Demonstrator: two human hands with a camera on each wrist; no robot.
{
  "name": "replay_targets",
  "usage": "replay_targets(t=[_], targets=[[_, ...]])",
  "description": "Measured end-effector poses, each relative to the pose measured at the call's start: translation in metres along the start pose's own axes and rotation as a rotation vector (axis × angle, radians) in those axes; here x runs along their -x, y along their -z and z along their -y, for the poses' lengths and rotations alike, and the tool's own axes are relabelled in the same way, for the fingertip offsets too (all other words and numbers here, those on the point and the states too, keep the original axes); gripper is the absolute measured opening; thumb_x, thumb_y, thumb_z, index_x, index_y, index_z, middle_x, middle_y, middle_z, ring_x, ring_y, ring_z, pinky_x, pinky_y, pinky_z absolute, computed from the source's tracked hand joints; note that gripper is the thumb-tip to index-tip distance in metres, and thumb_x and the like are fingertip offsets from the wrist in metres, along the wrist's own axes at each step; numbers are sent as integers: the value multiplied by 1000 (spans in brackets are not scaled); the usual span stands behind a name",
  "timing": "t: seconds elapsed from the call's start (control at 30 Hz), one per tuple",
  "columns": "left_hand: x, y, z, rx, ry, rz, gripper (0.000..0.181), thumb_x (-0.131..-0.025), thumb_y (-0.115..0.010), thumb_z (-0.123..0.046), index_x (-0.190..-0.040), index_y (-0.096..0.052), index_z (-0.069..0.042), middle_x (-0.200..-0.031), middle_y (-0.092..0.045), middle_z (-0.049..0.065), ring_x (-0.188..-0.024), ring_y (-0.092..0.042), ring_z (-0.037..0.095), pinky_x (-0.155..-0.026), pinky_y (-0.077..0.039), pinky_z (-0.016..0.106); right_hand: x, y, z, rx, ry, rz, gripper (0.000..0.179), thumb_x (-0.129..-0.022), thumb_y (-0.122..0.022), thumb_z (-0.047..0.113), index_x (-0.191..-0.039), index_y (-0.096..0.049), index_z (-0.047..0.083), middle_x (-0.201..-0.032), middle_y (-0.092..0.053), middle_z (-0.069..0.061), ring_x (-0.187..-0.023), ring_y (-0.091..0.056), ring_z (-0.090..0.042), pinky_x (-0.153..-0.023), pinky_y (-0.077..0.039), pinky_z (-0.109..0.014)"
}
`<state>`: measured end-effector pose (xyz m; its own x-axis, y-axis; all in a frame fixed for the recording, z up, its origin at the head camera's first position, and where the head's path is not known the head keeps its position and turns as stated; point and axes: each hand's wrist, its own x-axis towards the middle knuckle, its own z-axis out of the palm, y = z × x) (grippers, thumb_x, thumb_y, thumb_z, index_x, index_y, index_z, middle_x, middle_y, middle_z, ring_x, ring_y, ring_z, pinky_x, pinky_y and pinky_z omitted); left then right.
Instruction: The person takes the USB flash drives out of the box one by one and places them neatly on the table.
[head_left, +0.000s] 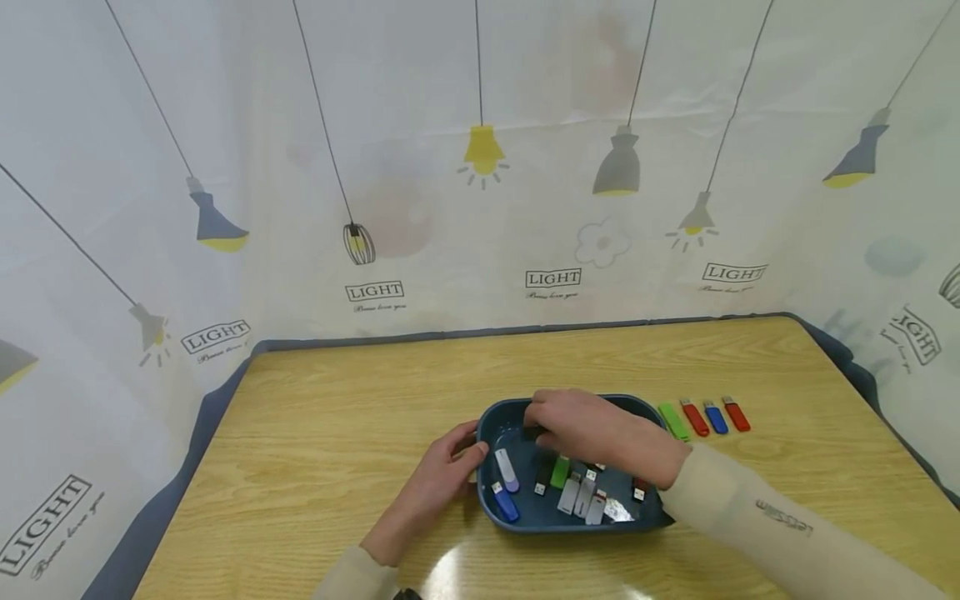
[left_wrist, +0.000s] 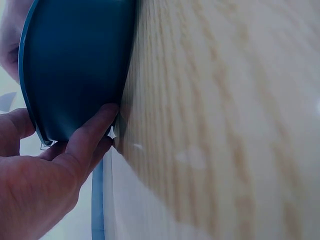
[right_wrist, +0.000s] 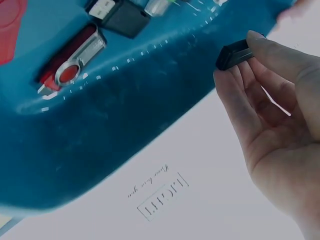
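Tray (head_left: 537, 511) of USB sticks (head_left: 583, 497), lower centre, head frame.
Right hand (head_left: 576, 422) pinches a black piece (right_wrist: 233, 55), probably another stick, in its fingers over the tray; left hand (head_left: 442, 468) grips its left end.

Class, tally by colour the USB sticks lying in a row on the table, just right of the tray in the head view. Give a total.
Green stick: 1
Red sticks: 2
Blue stick: 1
Total: 4
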<state>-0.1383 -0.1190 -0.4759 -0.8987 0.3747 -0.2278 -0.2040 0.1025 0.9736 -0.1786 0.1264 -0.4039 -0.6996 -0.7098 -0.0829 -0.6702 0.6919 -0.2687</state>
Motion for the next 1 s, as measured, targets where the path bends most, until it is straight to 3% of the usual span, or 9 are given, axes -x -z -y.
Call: replay_targets(t=[0.1, 0.4, 0.67, 1.0], targets=[[0, -1, 0, -8, 1, -8, 55, -110, -51, -27, -157, -39, -2, -158, -40, 25, -138, -50, 40, -98, -57, 47, 8, 8, -3, -9, -6, -31, 18, -96, -76, 14, -113, -75, 9, -101, -67, -1, -88, -65, -14, -80, -60, -34], [-2, -3, 2, -32, -4, -33, 54, -109, -52, -26, -157, -40, -2, -157, -42, 24, -136, -51, 38, -96, -58, 45, 39, 41, -24, -53, -41, -238, 19, -94, -77, 10, -112, -74, 5, -100, -68, -3, -86, -65, -15, -74, -59, -34], [-1, -3, 3, -38, 3, -47, 55, -109, -53, -26, -157, -40, -2, -157, -42, 25, -137, -51, 39, -95, -58, 44, 72, 42, -50, -85, -200, -312, 22, -93, -78, 9, -111, -74, -1, -96, -68, -4, -81, -64, -16, -70, -58, -36], [0, -4, 2, -29, -12, -30, 55, -110, -52, -25, -157, -38, -1, -157, -42, 25, -138, -49, 39, -98, -57, 45, 112, 31, -94, -142, -421, -321, 24, -96, -75, 14, -112, -74, -3, -96, -71, -8, -83, -66, -22, -72, -58, -47]])
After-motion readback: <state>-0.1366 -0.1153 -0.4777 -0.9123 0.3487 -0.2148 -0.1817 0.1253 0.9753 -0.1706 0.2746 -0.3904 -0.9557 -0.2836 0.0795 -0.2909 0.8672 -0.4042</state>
